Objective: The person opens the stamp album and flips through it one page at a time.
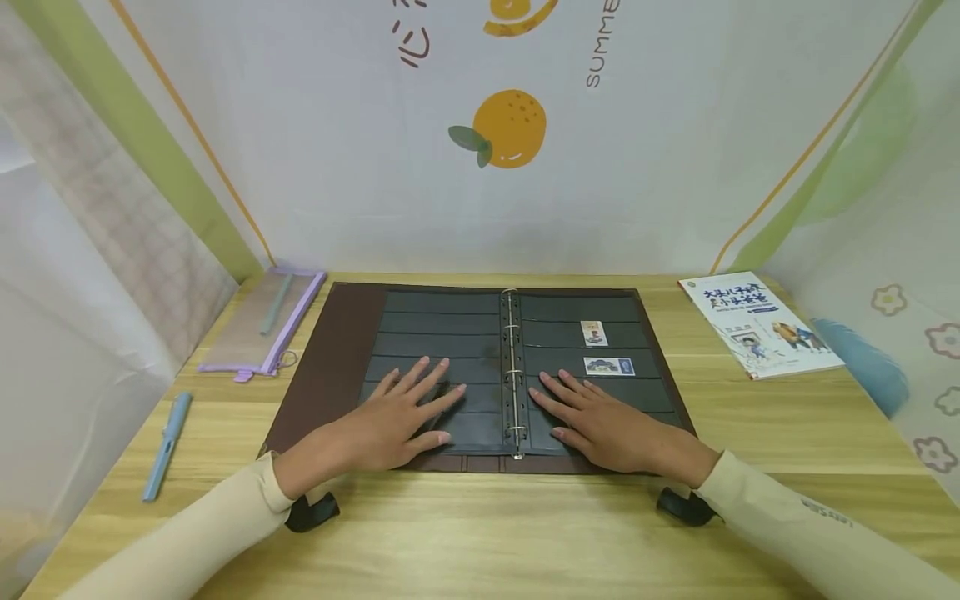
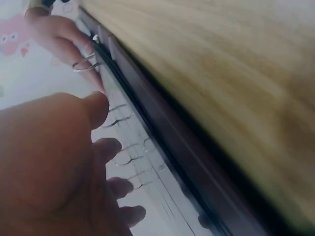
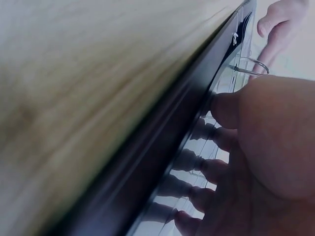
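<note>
A ring-bound stamp album (image 1: pixel 307 392) with a dark brown cover lies spread on the wooden table, its black pocket pages showing on both sides of the metal rings (image 1: pixel 513 375). My left hand (image 1: pixel 390 421) rests on the left page with fingers spread. On the lower part of the right page lies my right hand (image 1: pixel 615 425), fingers also spread. Two stamps sit in the right page's pockets: a small upright one (image 1: pixel 594 333) and a wider blue-edged one (image 1: pixel 609 367) beneath it. Both wrist views show the fingertips right at the glossy page surface.
At the back left lies a mesh zip pouch (image 1: pixel 258 321) with purple edging and a pale stick-like item inside. A light blue pen (image 1: pixel 167 447) is near the left table edge. A white illustrated book (image 1: pixel 761 325) lies back right, beside a blue fluffy thing (image 1: pixel 862 367). A printed curtain (image 1: pixel 360 167) hangs behind.
</note>
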